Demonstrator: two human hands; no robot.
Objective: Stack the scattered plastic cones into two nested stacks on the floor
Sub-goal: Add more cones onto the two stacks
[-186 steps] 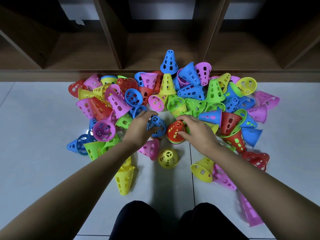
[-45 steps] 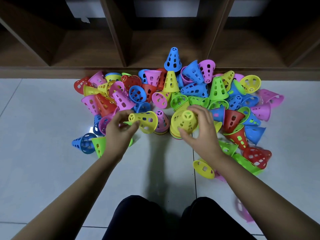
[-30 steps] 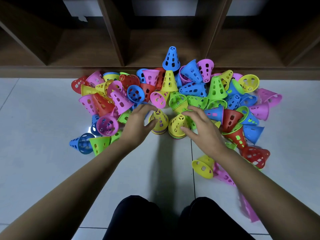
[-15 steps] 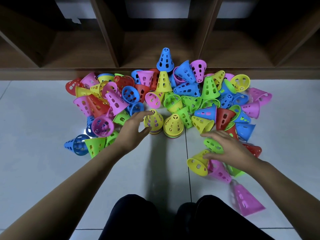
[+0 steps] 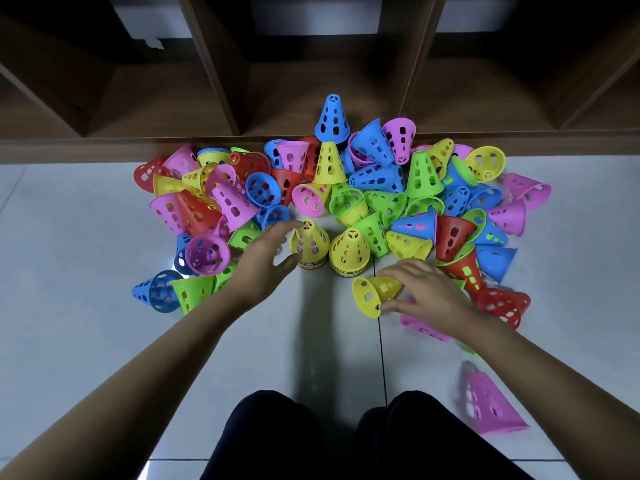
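Two upright nested stacks stand side by side on the pale floor, both topped by yellow cones: the left stack [image 5: 309,244] and the right stack [image 5: 349,251]. My left hand [image 5: 263,259] hovers beside the left stack with fingers spread, its fingertips near the top cone. My right hand [image 5: 424,292] grips a loose yellow cone [image 5: 374,294] that lies on its side, mouth facing left, in front of the right stack. Behind them a heap of scattered cones [image 5: 374,188] in pink, blue, green, red and yellow spreads across the floor.
A dark wooden shelf unit [image 5: 311,98] with open compartments runs along the back, its base edge touching the heap. A pink cone [image 5: 490,405] lies alone at the lower right. A blue cone [image 5: 154,291] marks the heap's left front. My knees [image 5: 311,434] are at the bottom.
My right hand has taken hold of the yellow cone at the right front and drawn it left toward the stacks. My left hand has stayed beside the left stack.
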